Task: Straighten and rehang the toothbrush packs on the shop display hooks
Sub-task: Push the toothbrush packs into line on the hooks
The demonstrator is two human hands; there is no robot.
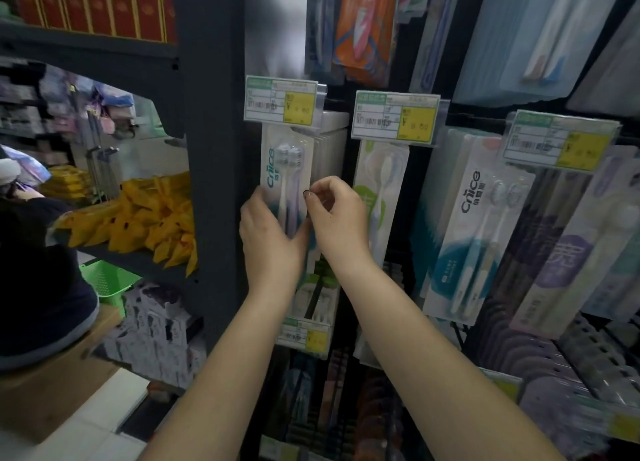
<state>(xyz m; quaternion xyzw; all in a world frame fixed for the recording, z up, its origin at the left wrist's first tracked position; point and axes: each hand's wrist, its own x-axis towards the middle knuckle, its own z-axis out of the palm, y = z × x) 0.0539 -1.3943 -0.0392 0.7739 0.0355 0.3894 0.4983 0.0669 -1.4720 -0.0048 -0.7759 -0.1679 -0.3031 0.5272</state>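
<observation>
Two bare forearms reach up from the bottom edge to the display. Left hand lies w/ straight fingers flat on the front of a white toothbrush pack. Right hand has fingers curled and pinches the pack's right edge. Pack hangs upright under a price tag, more packs behind it. Just right hangs a green pack. Far left, yellow bags on a shelf.

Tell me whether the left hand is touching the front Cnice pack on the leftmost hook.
Touching. The head view shows the left hand lying flat on the lower face of the Cnice pack, with no gap.
</observation>
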